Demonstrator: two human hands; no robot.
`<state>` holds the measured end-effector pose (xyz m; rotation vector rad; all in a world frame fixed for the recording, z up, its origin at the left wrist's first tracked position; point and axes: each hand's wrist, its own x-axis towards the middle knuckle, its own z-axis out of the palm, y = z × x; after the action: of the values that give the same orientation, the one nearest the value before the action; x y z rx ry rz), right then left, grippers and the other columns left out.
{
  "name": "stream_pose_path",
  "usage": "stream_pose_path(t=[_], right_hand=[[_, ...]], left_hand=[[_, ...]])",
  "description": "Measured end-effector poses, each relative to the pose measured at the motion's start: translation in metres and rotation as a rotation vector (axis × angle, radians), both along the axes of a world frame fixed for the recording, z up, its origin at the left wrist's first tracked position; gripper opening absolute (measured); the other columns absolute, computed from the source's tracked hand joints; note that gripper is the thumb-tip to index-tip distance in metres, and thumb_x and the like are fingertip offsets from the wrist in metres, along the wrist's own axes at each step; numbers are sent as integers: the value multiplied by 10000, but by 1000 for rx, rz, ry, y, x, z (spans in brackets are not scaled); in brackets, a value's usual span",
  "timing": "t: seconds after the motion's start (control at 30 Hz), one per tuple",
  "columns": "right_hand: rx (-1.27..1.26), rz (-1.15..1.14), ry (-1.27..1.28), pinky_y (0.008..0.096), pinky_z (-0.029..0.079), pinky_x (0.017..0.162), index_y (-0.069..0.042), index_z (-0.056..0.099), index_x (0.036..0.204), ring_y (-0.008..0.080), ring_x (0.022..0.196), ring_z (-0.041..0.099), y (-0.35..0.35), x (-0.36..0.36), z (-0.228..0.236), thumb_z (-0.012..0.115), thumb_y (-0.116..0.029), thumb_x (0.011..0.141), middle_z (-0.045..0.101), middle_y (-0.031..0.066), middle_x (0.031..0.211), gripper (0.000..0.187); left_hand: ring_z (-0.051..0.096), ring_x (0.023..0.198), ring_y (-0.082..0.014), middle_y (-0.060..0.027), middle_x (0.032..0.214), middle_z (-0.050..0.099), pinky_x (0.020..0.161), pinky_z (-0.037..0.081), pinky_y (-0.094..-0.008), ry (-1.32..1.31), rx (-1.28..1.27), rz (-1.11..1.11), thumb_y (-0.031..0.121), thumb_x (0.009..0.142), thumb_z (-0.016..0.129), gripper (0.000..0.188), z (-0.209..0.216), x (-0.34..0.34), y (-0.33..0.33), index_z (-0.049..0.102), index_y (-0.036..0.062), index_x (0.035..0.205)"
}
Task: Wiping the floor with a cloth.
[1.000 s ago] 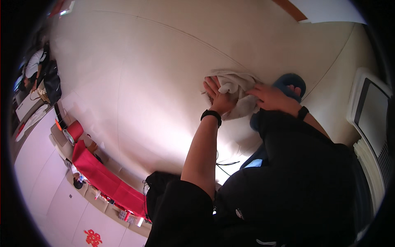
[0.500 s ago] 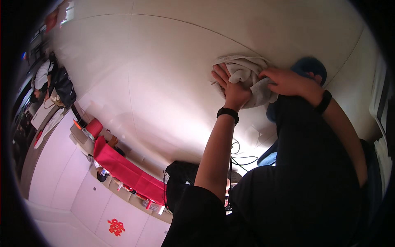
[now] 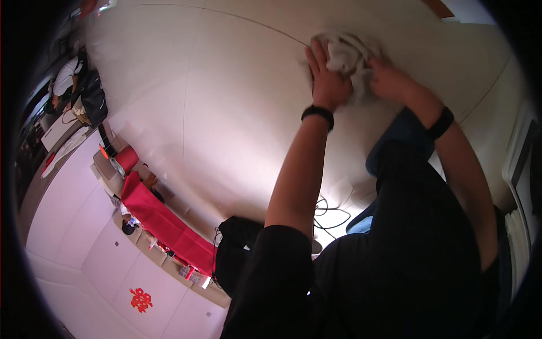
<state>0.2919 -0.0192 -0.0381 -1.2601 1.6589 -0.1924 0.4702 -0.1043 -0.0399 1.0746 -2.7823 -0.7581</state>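
Note:
A crumpled pale grey cloth (image 3: 345,55) lies bunched on the light tiled floor (image 3: 243,96), its edges blurred by motion. My left hand (image 3: 329,85) presses on its left side with the fingers stretched out and apart. My right hand (image 3: 390,80) is closed on the cloth's right side, fingers curled and partly smeared. Both wrists wear black bands. Just below my right hand, beside my black-clothed leg (image 3: 418,198), shows a blue piece of footwear (image 3: 398,138).
Black cables (image 3: 330,217) lie on the floor near my legs, beside a black bag-like thing (image 3: 234,243). A long red-covered table (image 3: 166,220) stands at the lower left. Two people, one in a white top (image 3: 66,76), are at the far left. A white-framed edge (image 3: 516,152) runs along the right.
Both hands and the cloth have moved away from me, up the picture. The blue footwear and my leg look shifted, and the whole view has tilted slightly.

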Motion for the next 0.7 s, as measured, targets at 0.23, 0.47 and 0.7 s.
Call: stream_pose_path(t=[0.23,0.47,0.7], right_hand=[[343,545,127,434,507,935,-15,625,1146,323,1047,655,27,69,50,670,-217,706,679,209,1082,487],[213,634,296,409,522,898,-16,640,1154,292,1057,662,45,90,52,699,-272,698,690,162,1097,526],[233,519,235,415,515,917,-13,590,1221,321,1117,615,54,87,50,672,-268,753,632,179,1200,540]], left_hand=[[-190,1392,-593,-312,1582,27,1101,-128,-695,-296,186,-61,205,813,618,697,-6,96,111,386,67,1456],[-346,1307,-611,-357,1552,-133,1056,-170,-719,-576,456,-149,314,880,528,713,18,81,110,278,88,1509],[-379,1296,-594,-303,1514,-333,1072,-87,-729,-836,538,-57,440,895,489,913,7,84,110,-76,174,1560]])
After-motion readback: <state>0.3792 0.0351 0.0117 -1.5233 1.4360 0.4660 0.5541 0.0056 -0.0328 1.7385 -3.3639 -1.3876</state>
